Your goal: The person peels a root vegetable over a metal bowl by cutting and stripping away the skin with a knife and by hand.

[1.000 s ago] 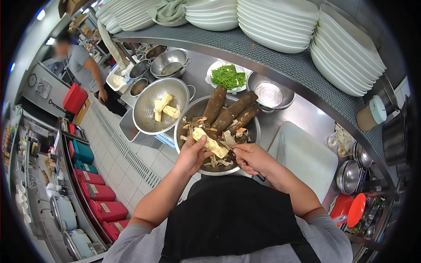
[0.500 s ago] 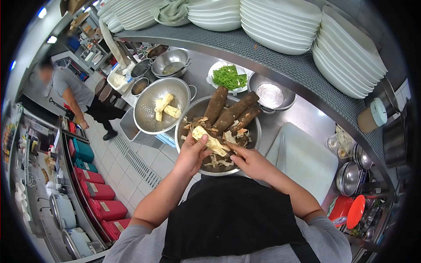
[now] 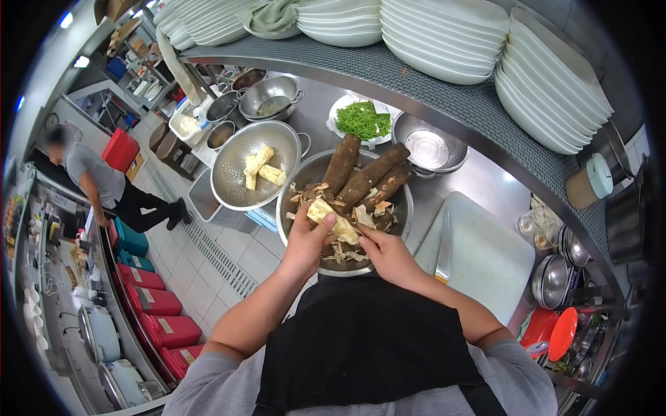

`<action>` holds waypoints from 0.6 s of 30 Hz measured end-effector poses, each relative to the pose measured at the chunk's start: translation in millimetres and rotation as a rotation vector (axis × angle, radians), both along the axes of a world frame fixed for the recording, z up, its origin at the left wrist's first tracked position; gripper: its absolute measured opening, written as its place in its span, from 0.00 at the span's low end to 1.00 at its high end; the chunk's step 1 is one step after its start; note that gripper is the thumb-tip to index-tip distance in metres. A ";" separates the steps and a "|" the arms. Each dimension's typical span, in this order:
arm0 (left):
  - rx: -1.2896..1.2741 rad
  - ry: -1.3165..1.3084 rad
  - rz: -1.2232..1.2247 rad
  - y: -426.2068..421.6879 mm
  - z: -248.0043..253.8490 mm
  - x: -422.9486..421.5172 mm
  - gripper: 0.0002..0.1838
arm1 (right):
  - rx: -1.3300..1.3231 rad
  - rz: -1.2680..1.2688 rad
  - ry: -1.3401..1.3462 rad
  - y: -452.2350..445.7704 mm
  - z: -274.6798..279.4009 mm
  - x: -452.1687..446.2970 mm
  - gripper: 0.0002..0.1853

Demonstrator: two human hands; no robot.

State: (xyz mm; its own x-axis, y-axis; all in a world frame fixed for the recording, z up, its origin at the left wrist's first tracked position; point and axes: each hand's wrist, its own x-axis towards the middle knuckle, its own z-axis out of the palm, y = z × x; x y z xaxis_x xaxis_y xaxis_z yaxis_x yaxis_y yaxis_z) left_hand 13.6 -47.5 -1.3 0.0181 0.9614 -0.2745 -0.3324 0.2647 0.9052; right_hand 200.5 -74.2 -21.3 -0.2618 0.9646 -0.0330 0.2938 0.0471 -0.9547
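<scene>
Clasping pale-yellow peeled root piece [image 3: 338, 224] in left grip [image 3: 310, 232], with right grip [image 3: 383, 251] at lower end, unclear whether closed, above round steel bowl [image 3: 406, 208] of rough brown roots [image 3: 364, 179]

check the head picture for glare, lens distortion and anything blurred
Head view: wide-angle distortion bows the plate shelf, and the corners go black; head view: glare whitens a patch of the steel counter, and the metal bowl shows bright reflections; head view: the background person's head is blurred, while the left hand and the pale piece look fairly clear.
</scene>
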 end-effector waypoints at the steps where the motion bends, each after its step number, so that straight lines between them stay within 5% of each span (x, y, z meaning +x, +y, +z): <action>1: 0.000 0.000 0.001 0.3 -1.0 0.8 0.27 | 0.041 -0.047 0.043 0.6 -6.4 -3.1 0.19; 18: -0.103 0.121 0.086 0.8 -4.8 2.5 0.27 | 0.203 0.097 -0.342 9.9 -14.3 -2.0 0.19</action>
State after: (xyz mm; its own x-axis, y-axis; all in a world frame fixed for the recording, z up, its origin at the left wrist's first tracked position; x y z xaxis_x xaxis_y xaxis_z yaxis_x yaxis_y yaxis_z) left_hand 16.0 -46.7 -6.1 -0.1018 0.9245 -0.3672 -0.2485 0.3338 0.9093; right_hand 198.5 -64.3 -35.6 -0.3587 0.9319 0.0546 0.5778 0.2676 -0.7711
